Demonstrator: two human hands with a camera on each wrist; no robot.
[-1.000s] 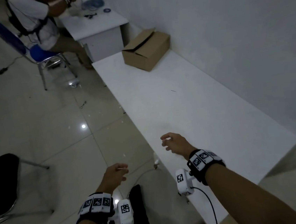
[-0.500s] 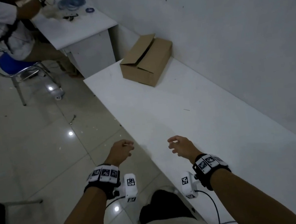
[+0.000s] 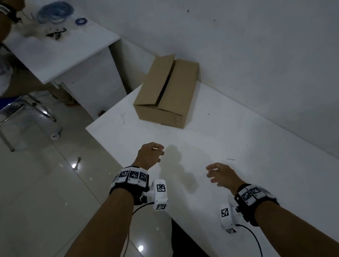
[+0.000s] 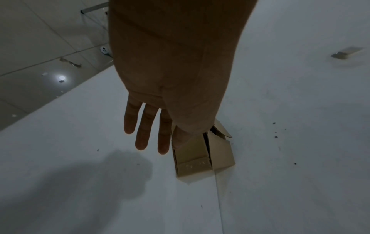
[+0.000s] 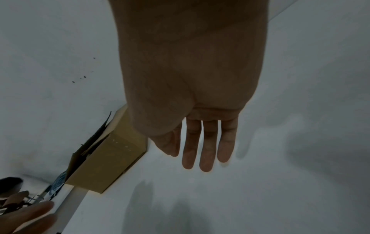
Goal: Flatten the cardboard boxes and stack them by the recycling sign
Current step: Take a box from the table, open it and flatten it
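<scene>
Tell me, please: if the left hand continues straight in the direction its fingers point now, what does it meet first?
Probably the cardboard box. The left hand is open above the white table, nothing between them, though depth is unclear.

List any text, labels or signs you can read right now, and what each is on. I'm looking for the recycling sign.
No readable text.
Cardboard box: plain, no print seen.
Wrist bands: black-and-white square code markers only, no letters.
Recycling sign: not in any view.
</scene>
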